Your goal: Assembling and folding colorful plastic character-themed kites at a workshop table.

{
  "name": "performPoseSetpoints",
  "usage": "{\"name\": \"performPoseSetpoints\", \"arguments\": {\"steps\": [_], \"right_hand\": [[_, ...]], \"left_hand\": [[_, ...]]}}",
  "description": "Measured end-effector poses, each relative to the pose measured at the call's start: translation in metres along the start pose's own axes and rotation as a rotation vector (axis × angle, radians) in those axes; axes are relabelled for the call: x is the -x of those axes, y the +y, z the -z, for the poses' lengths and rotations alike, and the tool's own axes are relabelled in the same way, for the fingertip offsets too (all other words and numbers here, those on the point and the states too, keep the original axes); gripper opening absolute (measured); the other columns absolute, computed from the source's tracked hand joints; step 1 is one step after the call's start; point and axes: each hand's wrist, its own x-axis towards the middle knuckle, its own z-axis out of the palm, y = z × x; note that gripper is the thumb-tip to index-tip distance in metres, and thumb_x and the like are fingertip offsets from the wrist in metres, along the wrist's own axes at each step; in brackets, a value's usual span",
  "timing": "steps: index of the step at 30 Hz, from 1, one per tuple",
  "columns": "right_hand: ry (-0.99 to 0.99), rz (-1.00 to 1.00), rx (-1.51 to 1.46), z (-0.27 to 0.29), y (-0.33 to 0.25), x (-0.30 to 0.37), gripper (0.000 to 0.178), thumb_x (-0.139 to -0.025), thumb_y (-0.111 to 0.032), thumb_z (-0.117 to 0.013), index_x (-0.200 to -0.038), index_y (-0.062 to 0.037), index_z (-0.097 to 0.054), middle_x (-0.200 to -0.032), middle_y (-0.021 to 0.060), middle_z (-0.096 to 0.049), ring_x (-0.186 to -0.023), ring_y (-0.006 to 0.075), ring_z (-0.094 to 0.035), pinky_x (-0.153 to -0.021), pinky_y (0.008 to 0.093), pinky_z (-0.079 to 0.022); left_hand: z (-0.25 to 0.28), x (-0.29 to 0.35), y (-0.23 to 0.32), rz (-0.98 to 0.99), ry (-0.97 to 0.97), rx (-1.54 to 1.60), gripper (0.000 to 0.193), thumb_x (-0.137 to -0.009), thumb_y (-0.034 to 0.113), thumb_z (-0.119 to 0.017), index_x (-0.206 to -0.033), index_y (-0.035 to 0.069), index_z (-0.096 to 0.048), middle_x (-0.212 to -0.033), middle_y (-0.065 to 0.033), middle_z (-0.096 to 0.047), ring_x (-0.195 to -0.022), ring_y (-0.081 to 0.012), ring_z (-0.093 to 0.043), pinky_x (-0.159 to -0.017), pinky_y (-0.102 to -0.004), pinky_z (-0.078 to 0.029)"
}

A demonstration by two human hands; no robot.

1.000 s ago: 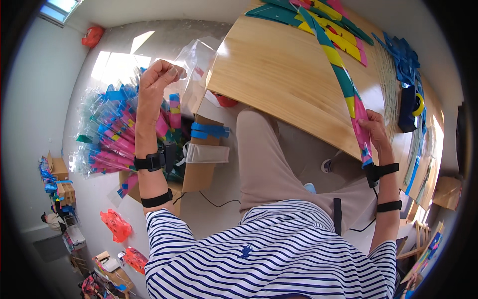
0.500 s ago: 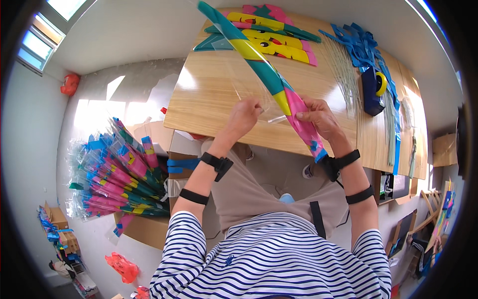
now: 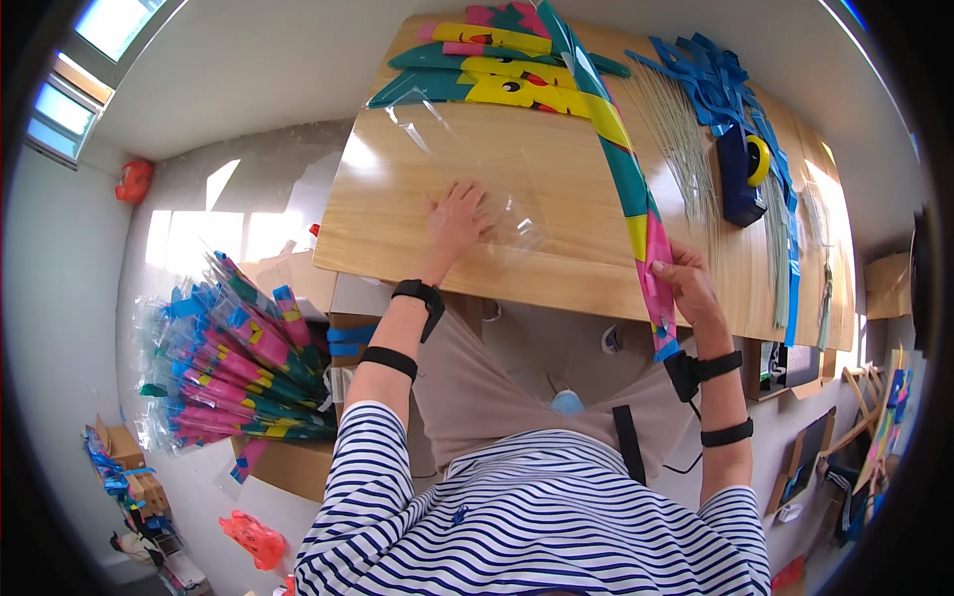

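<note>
My right hand (image 3: 688, 283) is closed around the lower pink part of a folded kite (image 3: 624, 164), a long slim roll of teal, yellow and pink film. It slants up over the table to the far side, with a blue end near my wrist. My left hand (image 3: 459, 219) lies on the tabletop with its fingers apart, slightly blurred, beside and partly over a clear plastic sleeve (image 3: 517, 221). Another clear plastic piece (image 3: 422, 124) lies farther back. Several folded kites (image 3: 522, 91) with yellow printed figures are stacked at the table's far side.
The wooden table (image 3: 388, 228) bears thin rods (image 3: 681, 129), blue strips (image 3: 701, 74) and a dark blue tape dispenser (image 3: 740, 184) on the right. At left, a cardboard box (image 3: 283, 467) holds many sleeved kites (image 3: 243, 363). A red plastic bag (image 3: 253, 539) lies on the floor.
My right hand has moved right with the folded kite, which now stands steeper. My left hand has gone from a pinch near the clear sleeve to spread fingers on the table.
</note>
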Motion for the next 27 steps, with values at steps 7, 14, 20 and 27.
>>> {"name": "performPoseSetpoints", "arguments": {"steps": [7,14,20,27], "right_hand": [[0.021,0.019,-0.033,0.009,0.005,0.011,0.041,-0.089,0.007,-0.074,-0.130,0.0049,-0.067,-0.109,0.0088,-0.076,-0.093,0.0144,-0.073,-0.087,0.0280,-0.060],[-0.104,-0.006,-0.040,-0.033,0.002,0.002,0.044,-0.088,0.004,-0.076,-0.131,0.0045,-0.067,-0.109,0.0047,-0.074,-0.095,0.0130,-0.070,-0.090,0.0271,-0.057],[-0.117,0.048,0.033,-0.031,-0.001,0.019,0.046,-0.087,0.002,-0.076,-0.132,0.0043,-0.067,-0.111,0.0017,-0.070,-0.101,0.0116,-0.066,-0.093,0.0255,-0.053],[-0.138,0.000,0.072,-0.044,0.002,0.007,0.045,-0.088,-0.002,-0.076,-0.132,0.0026,-0.067,-0.120,0.0025,-0.067,-0.100,0.0127,-0.066,-0.094,0.0254,-0.051]], "left_hand": [[0.030,0.014,0.054,-0.200,0.096,0.301,0.061,-0.085,0.024,-0.081,-0.140,0.008,-0.059,-0.150,-0.0121,-0.055,-0.146,-0.0341,-0.043,-0.121,-0.0665,-0.024],[-0.018,0.017,0.083,-0.404,0.076,-0.012,0.042,-0.083,0.006,-0.074,-0.124,0.006,-0.065,-0.120,-0.0113,-0.070,-0.122,-0.0351,-0.062,-0.117,-0.0743,-0.020],[0.063,0.013,0.078,-0.286,-0.451,0.352,0.011,-0.082,-0.002,-0.068,-0.092,0.002,-0.067,-0.093,-0.0088,-0.072,-0.097,-0.0243,-0.068,-0.102,-0.0488,-0.047],[0.103,-0.029,0.068,-0.376,-0.710,0.463,0.013,-0.078,-0.005,-0.066,-0.089,0.002,-0.068,-0.086,-0.0051,-0.071,-0.085,-0.0176,-0.067,-0.077,-0.0337,-0.054]]}}
